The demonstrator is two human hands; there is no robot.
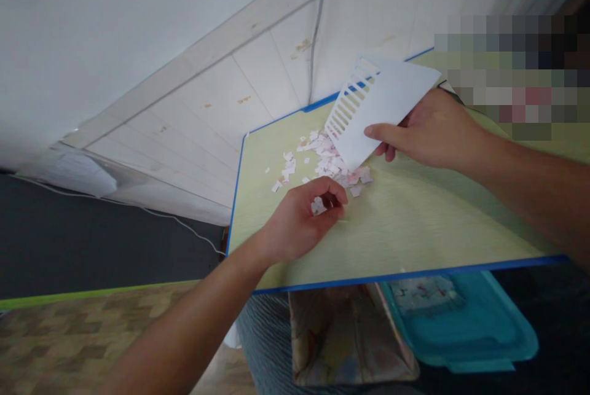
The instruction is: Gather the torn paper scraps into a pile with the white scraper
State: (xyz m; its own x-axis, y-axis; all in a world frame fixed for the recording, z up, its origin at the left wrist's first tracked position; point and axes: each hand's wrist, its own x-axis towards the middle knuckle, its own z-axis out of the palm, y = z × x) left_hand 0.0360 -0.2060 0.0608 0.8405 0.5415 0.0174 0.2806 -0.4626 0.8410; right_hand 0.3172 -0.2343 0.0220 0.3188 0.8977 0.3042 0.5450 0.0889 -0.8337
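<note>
My right hand (426, 134) grips a white slotted sheet (391, 97) between thumb and fingers. A row of long slots runs along the sheet's left side, and it is held tilted above the table. Below its lower edge lies a loose pile of small white and pinkish paper scraps (329, 158), some scattered to the left. At the near side of the pile is my left hand (306, 217), its fingers curled and the thumb close to the index fingertip. Whether anything small is pinched there cannot be made out.
The pale yellow-green tabletop (415, 223) has blue edging and meets a white panelled wall (193, 118) with a cable (318, 26). Under the front edge are a turquoise tray (498, 327) containing scraps and a patterned fabric-like box (350, 346). The right background is pixelated.
</note>
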